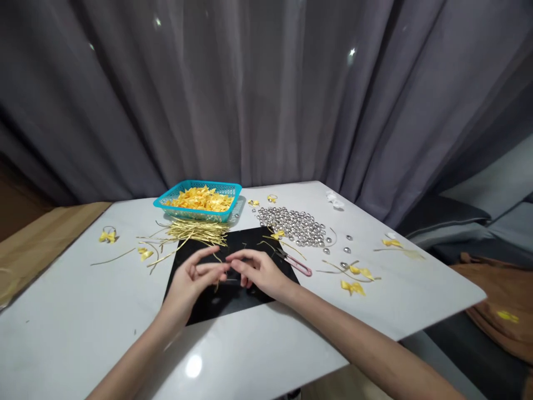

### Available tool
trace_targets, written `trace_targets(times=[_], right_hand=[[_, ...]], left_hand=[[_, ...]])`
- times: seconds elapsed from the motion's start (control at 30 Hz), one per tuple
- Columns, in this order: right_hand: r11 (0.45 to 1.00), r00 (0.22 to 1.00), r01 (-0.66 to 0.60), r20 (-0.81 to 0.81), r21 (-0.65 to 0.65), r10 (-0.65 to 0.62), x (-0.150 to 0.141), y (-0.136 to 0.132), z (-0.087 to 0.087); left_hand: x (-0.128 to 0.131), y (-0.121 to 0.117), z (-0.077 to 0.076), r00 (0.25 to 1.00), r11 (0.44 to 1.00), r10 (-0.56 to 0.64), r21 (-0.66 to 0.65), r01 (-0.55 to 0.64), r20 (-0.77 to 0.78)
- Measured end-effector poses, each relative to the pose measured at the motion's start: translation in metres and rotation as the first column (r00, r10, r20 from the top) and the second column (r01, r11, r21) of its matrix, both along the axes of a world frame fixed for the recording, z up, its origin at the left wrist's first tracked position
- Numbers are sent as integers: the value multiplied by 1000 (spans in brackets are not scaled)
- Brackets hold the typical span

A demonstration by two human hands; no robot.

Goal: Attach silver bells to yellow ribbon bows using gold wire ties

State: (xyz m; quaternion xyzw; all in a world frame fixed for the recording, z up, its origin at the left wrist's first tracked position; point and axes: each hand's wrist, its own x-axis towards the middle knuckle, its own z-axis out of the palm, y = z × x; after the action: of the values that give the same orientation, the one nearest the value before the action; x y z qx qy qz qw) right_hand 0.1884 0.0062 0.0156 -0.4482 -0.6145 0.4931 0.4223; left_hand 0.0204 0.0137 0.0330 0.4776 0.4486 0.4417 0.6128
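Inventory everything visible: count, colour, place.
Table: one, white, centre
Basket: one, turquoise, far side
Bow pile: many, yellow, in basket
Strands: many, gold, before basket
Mat: one, black, on table
Beads: many, silver, right of basket
Snips: one, pink-handled, mat's right edge
Loose bows: several, yellow, across table
Scraps: few, white, table's right
Curtain: uncounted, grey, behind
Sheet: one, brown, left
Bag-like item: one, brown, right
Cushion: one, dark, right
Left hand, right hand: one each, over mat
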Motion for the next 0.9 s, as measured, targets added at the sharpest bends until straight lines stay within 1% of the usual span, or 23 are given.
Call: trace_targets(times=[0.03, 0.07, 0.13, 0.17, 0.27, 0.3, 0.4, 0.53, 0.7, 0.8, 0.9], right_hand=[[996, 998, -45, -55, -77, 41, -1, 0, 0], [990, 993, -74, -95, -122, 63, -1, 0, 0], [983, 985, -102, -152, -151, 78, -2, 0, -1], [983, 983, -105, -167, -148, 80, -2, 0, -1], [989, 986, -84, -152, -122, 65, -1, 1, 0], [991, 989, -71, -138, -114, 55, 1, 1, 1], [993, 994, -53, -100, -105, 42, 5, 4, 5], [994, 996, -76, -63, -84, 71, 12, 7, 8], [995, 994, -103, 25, -8, 103, 14, 7, 8], [994, 994, -98, 60, 38, 96, 11, 6, 6], [994, 995, -91, 57, 62, 87, 8, 4, 3]], left_hand=[[2, -2, -2, 998, 999, -49, -22, 48, -31], [4, -3, -5, 995, 996, -84, -32, 82, -60], [7, -3, -11, 988, 991, -126, -44, 123, -93], [8, -3, -14, 986, 990, -138, -41, 134, -98], [7, -2, -17, 989, 993, -114, -40, 111, -93], [6, -2, -15, 989, 993, -112, -46, 108, -92], [1, -2, -9, 981, 985, -159, -80, 151, -112], [-2, -5, -4, 964, 972, -223, -104, 210, -142], [-2, -7, -7, 962, 961, -257, -133, 243, -92], [-2, -7, -10, 956, 952, -291, -114, 285, -42], [0, -8, -13, 955, 957, -287, -75, 282, -79]])
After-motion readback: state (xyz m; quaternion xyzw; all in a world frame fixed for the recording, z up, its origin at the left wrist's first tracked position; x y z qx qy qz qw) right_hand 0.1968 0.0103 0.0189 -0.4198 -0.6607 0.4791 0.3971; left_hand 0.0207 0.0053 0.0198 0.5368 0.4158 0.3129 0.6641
